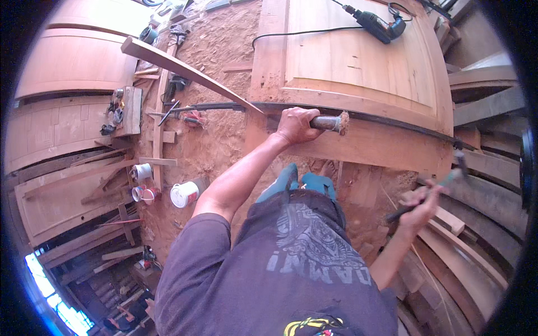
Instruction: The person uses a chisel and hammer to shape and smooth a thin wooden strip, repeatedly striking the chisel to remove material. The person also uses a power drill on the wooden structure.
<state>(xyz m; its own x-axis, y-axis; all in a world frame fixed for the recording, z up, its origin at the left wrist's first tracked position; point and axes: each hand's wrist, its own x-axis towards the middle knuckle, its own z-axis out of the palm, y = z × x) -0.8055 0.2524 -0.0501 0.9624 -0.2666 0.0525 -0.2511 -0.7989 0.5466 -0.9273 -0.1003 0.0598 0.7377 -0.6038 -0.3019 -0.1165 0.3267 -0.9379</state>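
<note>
My left hand is closed around what looks like a chisel, whose round handle has a frayed, battered end; its blade is hidden. That hand is over the near edge of a pale wooden panel door, by a long black bar clamp lying across it. A long wooden strip slants from the upper left down to near my left hand; whether I touch it cannot be seen. Low on the right, my right hand grips a hammer, blurred by motion, with its head toward the door's corner.
A corded drill lies on the door's far end. White buckets stand on the dusty floor to the left. Boards are stacked along the right, and more door panels lie at the left.
</note>
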